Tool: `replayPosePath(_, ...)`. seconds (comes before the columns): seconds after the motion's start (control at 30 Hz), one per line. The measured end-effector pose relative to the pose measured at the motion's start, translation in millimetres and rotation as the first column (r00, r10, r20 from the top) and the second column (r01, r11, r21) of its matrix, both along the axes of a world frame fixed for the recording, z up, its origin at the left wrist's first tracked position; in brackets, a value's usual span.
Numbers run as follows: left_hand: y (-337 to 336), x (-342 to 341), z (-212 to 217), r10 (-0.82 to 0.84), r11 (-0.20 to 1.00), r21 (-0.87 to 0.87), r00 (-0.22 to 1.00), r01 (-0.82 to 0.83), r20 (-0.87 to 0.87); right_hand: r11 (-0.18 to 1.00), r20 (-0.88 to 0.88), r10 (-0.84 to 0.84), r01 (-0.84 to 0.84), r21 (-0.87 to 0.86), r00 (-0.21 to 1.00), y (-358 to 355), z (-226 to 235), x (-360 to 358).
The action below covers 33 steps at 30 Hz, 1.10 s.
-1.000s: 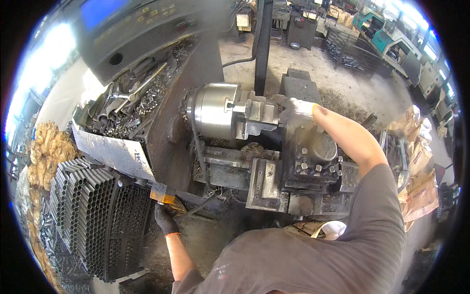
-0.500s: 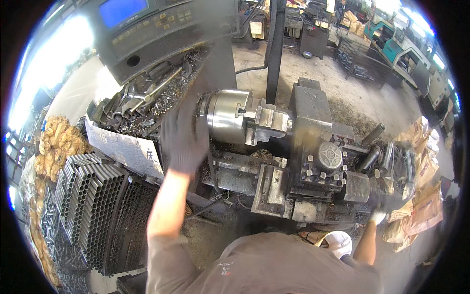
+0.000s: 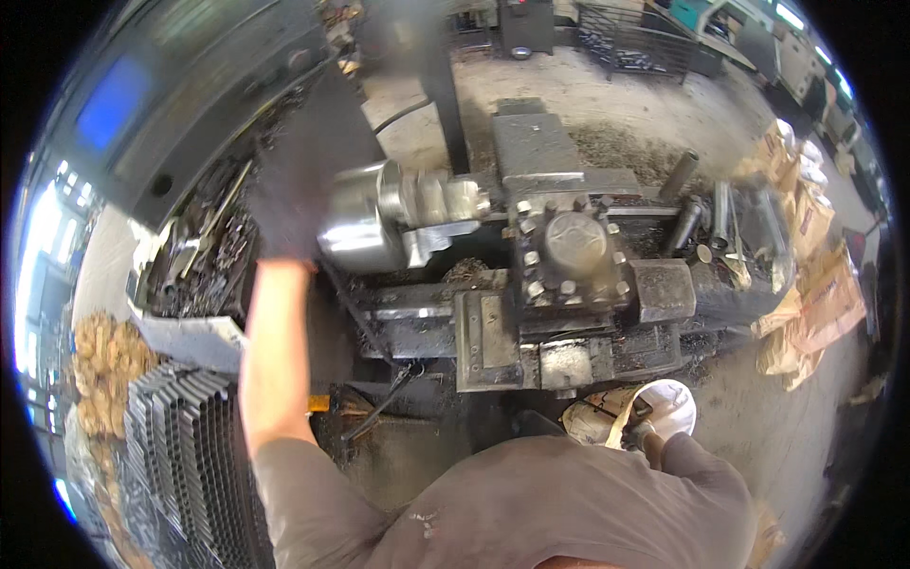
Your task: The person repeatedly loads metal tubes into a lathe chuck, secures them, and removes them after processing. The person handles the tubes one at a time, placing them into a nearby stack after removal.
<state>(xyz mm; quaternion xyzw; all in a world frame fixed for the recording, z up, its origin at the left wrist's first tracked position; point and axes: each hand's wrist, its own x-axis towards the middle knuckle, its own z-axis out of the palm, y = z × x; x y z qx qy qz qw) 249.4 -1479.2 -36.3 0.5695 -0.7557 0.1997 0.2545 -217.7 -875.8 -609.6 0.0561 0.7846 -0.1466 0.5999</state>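
Note:
My left hand [image 3: 292, 194], in a dark glove, is beside the left side of the lathe's shiny metal chuck [image 3: 358, 237]. Motion blur smears its fingers, and whether it touches the chuck I cannot tell. Blurred metal jaws [image 3: 431, 204] stick out from the chuck's right face. The dark square tool post [image 3: 573, 248], ringed by bolts, stands to their right. Low at the right, my right hand [image 3: 648, 440] reaches to the opening of a white bucket [image 3: 677, 406]. Its fingers are hidden, partly behind my sleeve, and a dark object [image 3: 641, 410] shows just past them.
Stacked metal tubes [image 3: 180, 446] stand at the lower left, below a tray [image 3: 194, 337] of chips and tools. A control panel with a blue screen [image 3: 114, 102] is at the upper left. Loose tubes [image 3: 721, 216] lie right of the tool post, near brown paper sacks [image 3: 827, 299].
My right hand has moved from beside the lathe's right end to the white bucket. My left hand stays beside the chuck. The whole view has shifted, and the jaws now look blurred.

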Motion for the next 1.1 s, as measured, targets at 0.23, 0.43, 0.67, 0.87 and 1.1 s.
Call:
replayPosePath(0.23,336,157,-330,-0.004,0.704,0.664,0.936,0.252,-0.351,0.671,-0.123,0.709,-0.718,-0.185,0.694,-144,-30,90)
replayPosePath(0.43,792,378,-542,0.922,-0.184,0.968,0.31,-0.172,0.231,-0.878,-0.623,0.291,-0.461,0.127,-0.726,-250,-55,265)
replayPosePath(0.67,1096,399,-509,0.834,-0.402,0.914,-0.436,-0.062,0.338,-0.986,-0.589,-0.155,0.085,0.145,-0.793,-328,29,592)
replayPosePath(0.87,1017,325,-567,0.868,-0.104,0.994,-0.486,0.024,0.103,-0.944,-0.85,0.313,-0.235,-0.23,-0.424,-326,112,860)
replayPosePath(1.1,889,338,-614,0.995,0.102,0.985,0.005,0.137,-0.104,-0.859,-0.916,0.374,-0.321,-0.4,0.141,-354,272,1253)
